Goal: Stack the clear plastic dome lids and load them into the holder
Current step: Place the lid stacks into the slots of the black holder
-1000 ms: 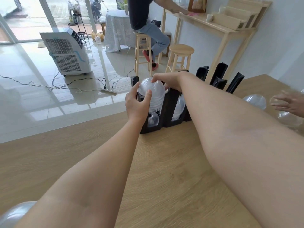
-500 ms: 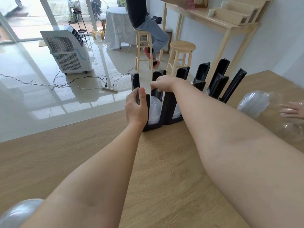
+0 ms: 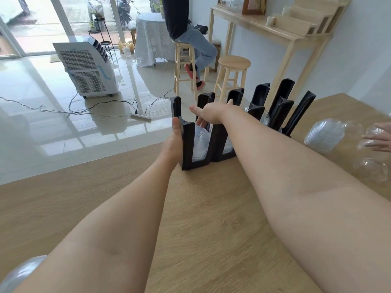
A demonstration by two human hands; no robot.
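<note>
Black slotted plastic lid holder (image 3: pixel 187 144) is braced at its leftmost upright by the left hand (image 3: pixel 174 142), thumb laid flat against the wall, fingers hidden. Stack of clear plastic dome lids (image 3: pixel 200 144) is seated in the first slot, right beside that hand. Right hand (image 3: pixel 209 114) is held over the slot, fingers loosely spread, fingertips reaching down towards the stack; contact cannot be told. More loose clear dome lids (image 3: pixel 324 136) are left on the light wooden table (image 3: pixel 211 218), far right.

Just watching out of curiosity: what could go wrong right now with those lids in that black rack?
The right hand reaches down into the slot onto the stacked lids; pushing hard might crack them. The black holder sits near the table's edge, steadied by the left hand, so it could slide off.
</note>
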